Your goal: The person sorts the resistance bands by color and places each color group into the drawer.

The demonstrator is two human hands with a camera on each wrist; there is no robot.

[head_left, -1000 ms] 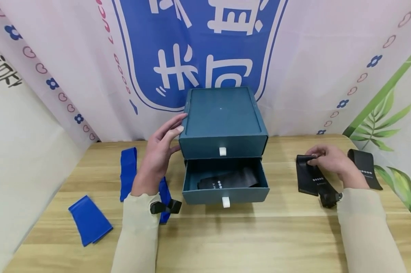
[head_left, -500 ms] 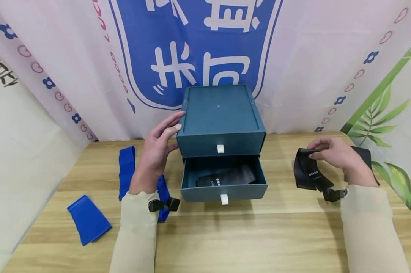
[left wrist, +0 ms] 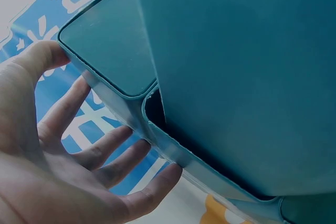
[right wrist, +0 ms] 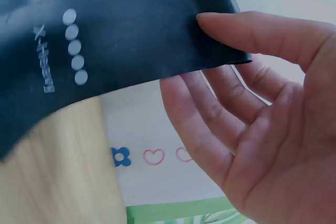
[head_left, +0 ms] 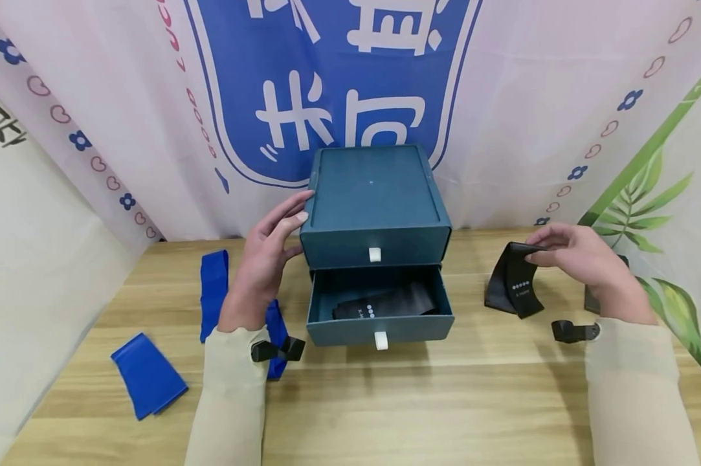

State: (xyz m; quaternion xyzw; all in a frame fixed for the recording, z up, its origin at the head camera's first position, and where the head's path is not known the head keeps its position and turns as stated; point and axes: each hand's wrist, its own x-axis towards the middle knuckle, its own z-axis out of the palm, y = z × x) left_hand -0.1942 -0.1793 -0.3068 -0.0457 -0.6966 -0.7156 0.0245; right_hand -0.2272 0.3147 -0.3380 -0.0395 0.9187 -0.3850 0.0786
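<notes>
Black band (head_left: 522, 281) pinched in right hand (head_left: 586, 265), left hand (head_left: 259, 268) on box

The right hand grips the black band by its folded top end, thumb on the near face and fingers behind; the rest hangs down to the right of the box (head_left: 375, 188), well apart from it. Whether its lower edge touches the table (head_left: 432, 414) I cannot tell. White dots and lettering face out. The left hand grasps nothing: its spread fingers rest against the box's left side.

The lower drawer (head_left: 379, 331) stands pulled out, with a second band (head_left: 393, 302), also black, lying inside; the upper drawer (head_left: 350, 248) is closed. A dark piece (head_left: 591, 299) shows partly behind the right wrist. Three blue bands (head_left: 149, 375) lie on the left, one partly hidden by the left arm.
</notes>
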